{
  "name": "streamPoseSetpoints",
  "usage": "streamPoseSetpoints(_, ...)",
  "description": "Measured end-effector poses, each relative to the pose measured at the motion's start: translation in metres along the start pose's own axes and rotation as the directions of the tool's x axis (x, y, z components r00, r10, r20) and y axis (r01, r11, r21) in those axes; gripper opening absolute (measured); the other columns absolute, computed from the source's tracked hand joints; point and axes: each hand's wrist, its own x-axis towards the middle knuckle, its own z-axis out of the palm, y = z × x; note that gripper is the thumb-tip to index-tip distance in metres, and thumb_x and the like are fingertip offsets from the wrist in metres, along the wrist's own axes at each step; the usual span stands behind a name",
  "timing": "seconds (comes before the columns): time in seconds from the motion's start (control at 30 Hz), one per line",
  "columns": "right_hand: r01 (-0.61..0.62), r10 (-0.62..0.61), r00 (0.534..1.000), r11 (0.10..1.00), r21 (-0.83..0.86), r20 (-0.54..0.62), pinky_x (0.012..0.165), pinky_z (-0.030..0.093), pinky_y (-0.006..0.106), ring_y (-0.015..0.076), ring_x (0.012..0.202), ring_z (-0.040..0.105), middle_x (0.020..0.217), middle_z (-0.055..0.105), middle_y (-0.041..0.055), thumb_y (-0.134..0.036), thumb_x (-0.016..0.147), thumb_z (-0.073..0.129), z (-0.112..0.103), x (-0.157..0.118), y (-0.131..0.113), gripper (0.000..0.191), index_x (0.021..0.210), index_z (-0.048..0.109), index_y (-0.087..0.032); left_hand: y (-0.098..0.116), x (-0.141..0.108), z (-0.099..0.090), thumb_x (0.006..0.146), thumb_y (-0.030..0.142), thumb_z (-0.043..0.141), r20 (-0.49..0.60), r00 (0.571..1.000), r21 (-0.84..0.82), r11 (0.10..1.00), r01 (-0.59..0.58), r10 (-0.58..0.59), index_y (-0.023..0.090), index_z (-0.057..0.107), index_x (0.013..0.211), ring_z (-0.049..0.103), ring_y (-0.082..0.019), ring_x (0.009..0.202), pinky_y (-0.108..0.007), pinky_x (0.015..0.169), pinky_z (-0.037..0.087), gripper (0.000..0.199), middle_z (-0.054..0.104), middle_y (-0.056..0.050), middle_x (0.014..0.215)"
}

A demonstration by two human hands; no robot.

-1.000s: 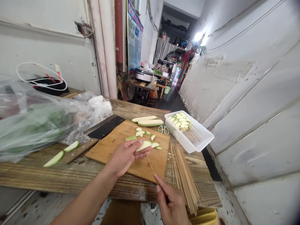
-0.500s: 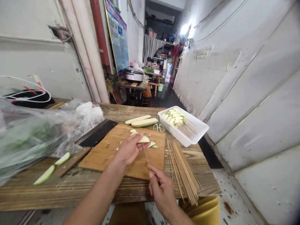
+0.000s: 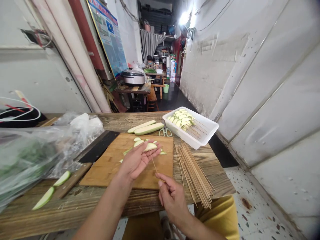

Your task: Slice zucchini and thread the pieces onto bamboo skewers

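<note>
Over the cutting board (image 3: 107, 166), my left hand (image 3: 136, 160) holds a pale zucchini slice (image 3: 150, 146) between thumb and fingers, the other fingers partly stretched out. My right hand (image 3: 172, 196) pinches a thin wooden skewer (image 3: 153, 163) near its lower end. The skewer's upper end meets the slice's lower edge; how far it goes in is hidden. More zucchini slices (image 3: 137, 139) lie on the board behind my left hand. Two long pieces of zucchini (image 3: 150, 129) rest beyond the board. A bundle of skewers (image 3: 196, 176) lies to the right of my right hand.
A white plastic tray (image 3: 207, 133) holds skewered slices at the back right, next to scissors (image 3: 165, 132). A cleaver (image 3: 97, 148) lies along the board's left side. Two slices (image 3: 43, 198) sit near its handle, and a plastic bag of greens (image 3: 27, 156) is at far left.
The camera view has turned a little to the right and down. My left fingers have spread slightly under the slice. Both hands keep hold of the slice and skewer.
</note>
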Motion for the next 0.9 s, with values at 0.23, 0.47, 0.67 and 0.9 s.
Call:
streamPoseSetpoints(0.23,0.002,-0.002,0.999,1.000,-0.010,-0.043,0.038,0.031,0.019,0.0084,0.039,0.034,0.043,0.036,-0.0069,-0.046,0.087,0.048,0.000,-0.005,-0.001,0.045,0.109,0.067,-0.011,0.003,-0.003,0.008,0.089,0.013,0.042,-0.055,0.997,0.018,0.999,-0.043,0.044,0.005,0.062,0.088,0.064,-0.023,0.098,-0.034,0.088,0.052,0.021,0.068,-0.018,0.099)
streamPoseSetpoints(0.47,-0.006,0.007,0.998,1.000,0.010,-0.070,0.038,0.033,0.018,0.0093,0.041,0.037,0.042,0.039,-0.0055,-0.047,0.085,0.051,-0.001,-0.004,-0.003,0.045,0.107,0.069,-0.012,0.005,-0.006,0.009,0.088,0.011,0.040,-0.054,0.997,0.017,0.999,-0.045,0.046,0.004,0.062,0.087,0.065,-0.024,0.097,-0.034,0.086,0.053,0.023,0.068,-0.019,0.098)
streamPoseSetpoints(0.67,-0.003,0.004,0.998,1.000,0.011,-0.070,0.038,0.034,0.018,0.0090,0.041,0.037,0.043,0.040,-0.0055,-0.045,0.085,0.052,-0.002,-0.005,-0.002,0.043,0.107,0.069,-0.013,0.004,-0.006,0.010,0.088,0.011,0.042,-0.049,0.997,0.018,0.998,-0.064,0.065,0.005,0.063,0.085,0.065,-0.024,0.097,-0.035,0.088,0.052,0.022,0.069,-0.018,0.098)
streamPoseSetpoints(0.9,-0.014,0.016,0.998,0.999,0.029,-0.056,0.037,0.032,0.018,0.0078,0.038,0.033,0.043,0.037,-0.0068,-0.045,0.086,0.051,-0.002,-0.004,0.000,0.043,0.110,0.068,-0.013,0.004,-0.007,0.011,0.087,0.011,0.044,-0.047,0.997,0.037,0.997,-0.064,0.066,0.005,0.063,0.086,0.065,-0.023,0.096,-0.034,0.087,0.052,0.020,0.069,-0.018,0.097)
